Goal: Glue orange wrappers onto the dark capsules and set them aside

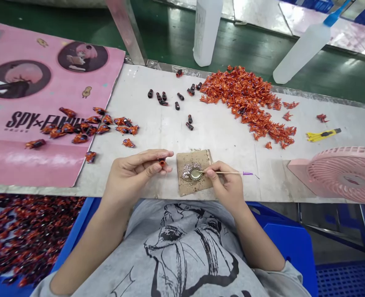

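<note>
Pinched between the thumb and fingers of my left hand is a small black-and-orange part. My right hand grips a thin stick with a purple collar and a fine needle-like end pointing right. The stick's other tip rests at a bottle cap that lies on a square of cardboard. Shiny wet-looking residue surrounds the cap. Beyond my hands lie several loose black parts, and a big pile of orange pieces sits to their right.
Joined orange-and-black pieces lie on and beside a pink mat. A blue bin at lower left holds many more. A pink fan and yellow tool stand right; two white bottles are along the far edge.
</note>
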